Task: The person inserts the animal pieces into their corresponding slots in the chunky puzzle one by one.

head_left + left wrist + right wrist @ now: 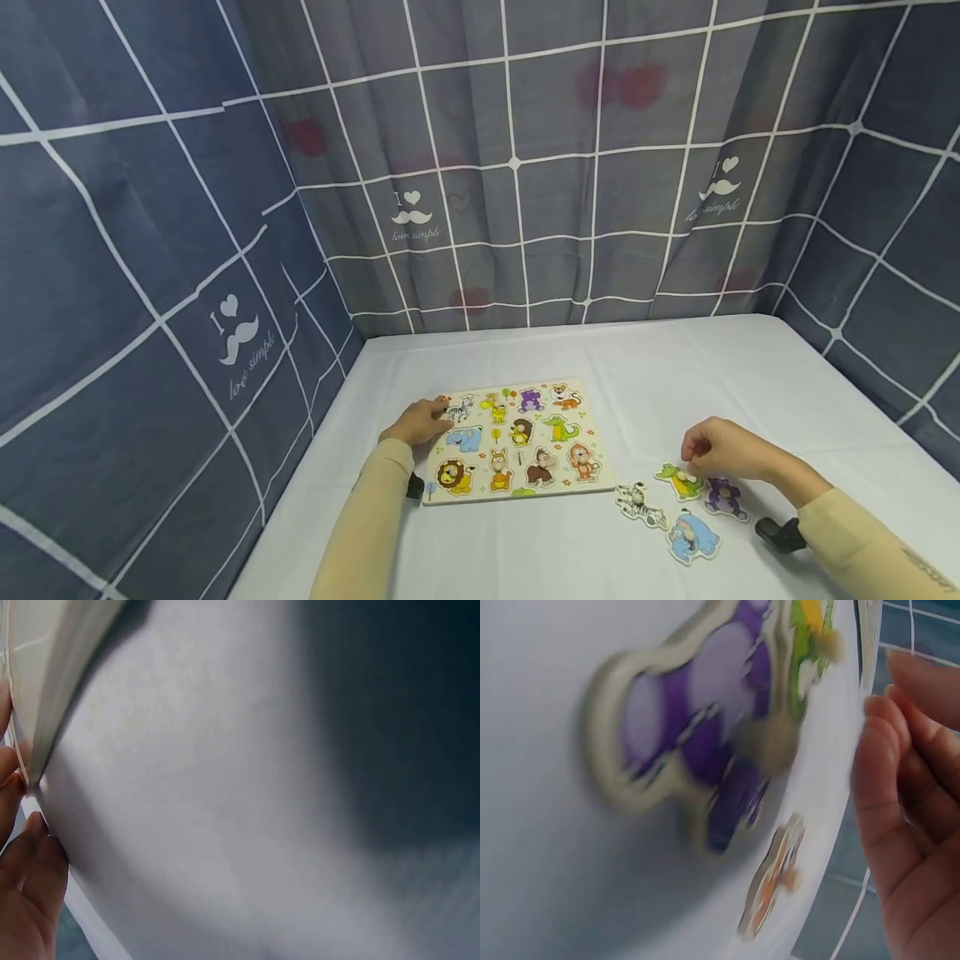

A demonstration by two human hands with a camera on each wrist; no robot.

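Observation:
A pale wooden animal puzzle board (480, 458) lies on the table, with my left hand (416, 422) gripping its far left corner beside the zebra picture. In the left wrist view, the fingers (34, 862) bend at the board's corner. My right hand (723, 450) hovers over the loose pieces, fingers bent and thumb apart from them, nothing visible between. Nearest it lies a green crocodile piece (681, 482), with a purple hippo piece (725, 498) just beside. A zebra piece (640, 505) and a blue elephant piece (692, 537) lie nearer me. The right wrist view shows knobs on the pieces.
White cloth covers the table (540, 550). Dark grid-patterned curtains (555, 200) enclose the back and both sides. Farther off in the right wrist view lies a small orange piece (769, 889) with a knob.

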